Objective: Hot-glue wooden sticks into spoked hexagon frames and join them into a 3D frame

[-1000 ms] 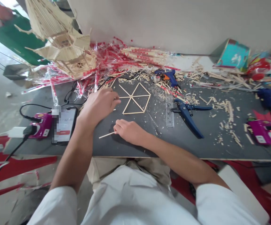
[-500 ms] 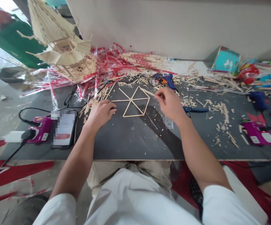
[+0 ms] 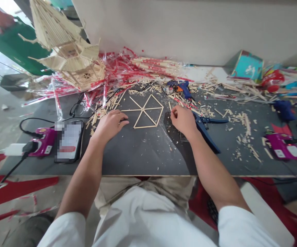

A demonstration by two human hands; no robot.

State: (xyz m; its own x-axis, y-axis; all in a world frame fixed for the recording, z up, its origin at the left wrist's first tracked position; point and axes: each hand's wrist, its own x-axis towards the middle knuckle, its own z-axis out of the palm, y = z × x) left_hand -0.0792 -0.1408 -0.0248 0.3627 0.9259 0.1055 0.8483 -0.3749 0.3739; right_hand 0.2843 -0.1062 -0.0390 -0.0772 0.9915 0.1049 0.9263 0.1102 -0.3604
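Note:
A flat wheel-like frame of thin wooden sticks (image 3: 150, 109) lies on the dark table, its spokes meeting at one centre. Outer sticks join the spokes on its right and lower sides. Beside its left spoke, my left hand (image 3: 110, 124) rests with curled fingers, thumb and forefinger a little apart, with no held thing visible. To the right of the frame, my right hand (image 3: 183, 120) pinches a short wooden stick (image 3: 170, 106) that points upward, apart from the frame. Blue-handled cutters (image 3: 207, 135) lie partly hidden under my right wrist.
A blue glue gun (image 3: 184, 88) lies behind among stick scraps. A wooden stick pagoda (image 3: 71, 58) stands back left beside red-and-clear wrappers (image 3: 117, 65). A phone (image 3: 70, 141) and purple power socket (image 3: 44, 141) sit left; another purple socket (image 3: 284, 145) sits right.
My right hand has drawn back from the frame's upper right edge and lower, and its stick has turned upright. More of the cutters now shows. My left hand has hardly moved.

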